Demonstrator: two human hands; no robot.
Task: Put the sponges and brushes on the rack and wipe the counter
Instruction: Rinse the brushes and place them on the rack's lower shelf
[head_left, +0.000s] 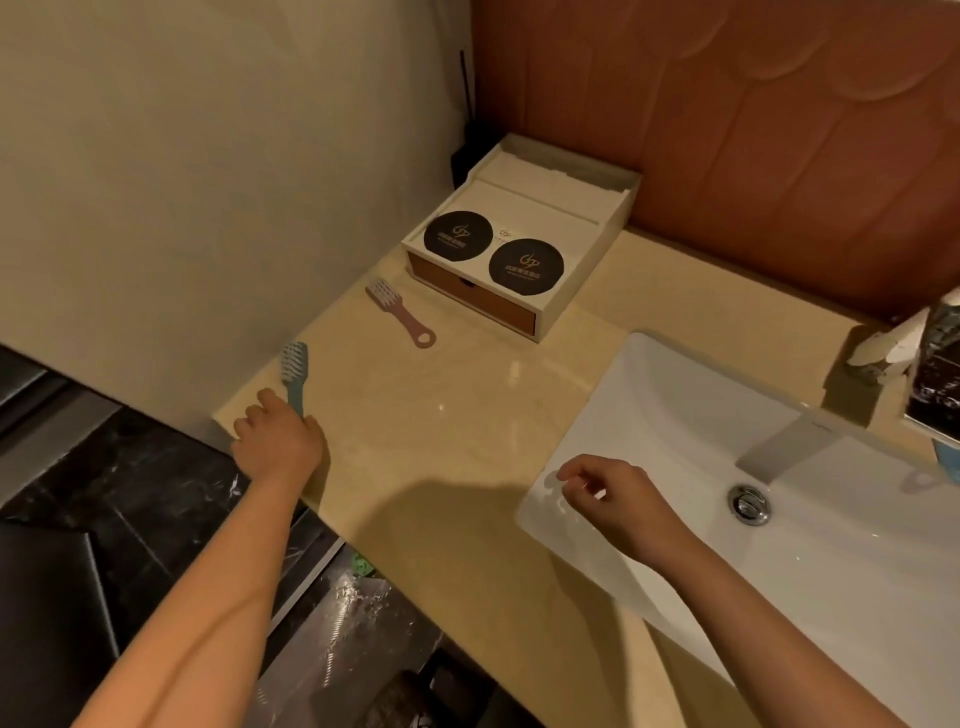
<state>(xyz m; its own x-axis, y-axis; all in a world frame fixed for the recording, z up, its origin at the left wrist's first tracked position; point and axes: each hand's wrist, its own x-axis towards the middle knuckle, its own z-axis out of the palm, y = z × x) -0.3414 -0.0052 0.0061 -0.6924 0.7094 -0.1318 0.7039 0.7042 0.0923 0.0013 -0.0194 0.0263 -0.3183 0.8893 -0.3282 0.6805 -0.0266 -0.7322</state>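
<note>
a: which brush is being handled?

b: the blue brush. it's well in front of the white box and to its left, at the counter edge by the wall. slim teal handle, pale bristles pointing away. the left hand has fingers and thumb curled round the handle's near end.

a: and the pink brush?

b: lying flat just in front of the box's left corner, apart from it. white bristles towards the wall, a ring hole at the handle's end.

a: the other hand?

b: the right hand hangs well in front of the box and to its right, over the corner of the sink. fingers loosely curled, nothing in them.

a: any writing?

b: two black round coasters sit on the box's top, each with a gold logo and a line of small lettering. too blurred to read.

a: what can't you see?

b: the blue handle's tip is under the hand. something dark behind the box, against the wall, i can't make out.
</note>
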